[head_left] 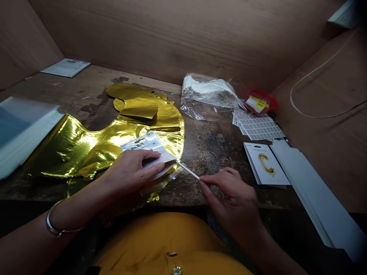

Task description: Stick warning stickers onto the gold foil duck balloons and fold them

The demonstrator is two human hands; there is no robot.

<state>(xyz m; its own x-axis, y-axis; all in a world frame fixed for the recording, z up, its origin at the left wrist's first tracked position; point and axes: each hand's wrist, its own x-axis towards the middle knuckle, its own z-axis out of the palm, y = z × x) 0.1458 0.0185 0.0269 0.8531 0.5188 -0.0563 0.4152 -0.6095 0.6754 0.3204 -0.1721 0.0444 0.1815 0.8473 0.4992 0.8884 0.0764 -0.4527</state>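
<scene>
My left hand [134, 168] rests on a clear packet with a printed white card [150, 142], thumb and forefinger closed on it. Between thumb and forefinger, my right hand [229, 191] pinches a thin white straw [189, 170]. The straw's far end meets the packet's right edge; whether it goes inside I cannot tell. Under the packet and left hand lie flat gold foil balloons [106, 131], partly folded over one another. Right of my right hand is a folded white card with a gold letter C [266, 164].
A stack of clear sleeves [25, 130] lies left. At the back are a bag of white straws [209, 91] and a red dish [262, 100]. Sticker sheets [256, 124] and long white card strips [318, 191] lie right. Wooden panels [172, 38] enclose the table.
</scene>
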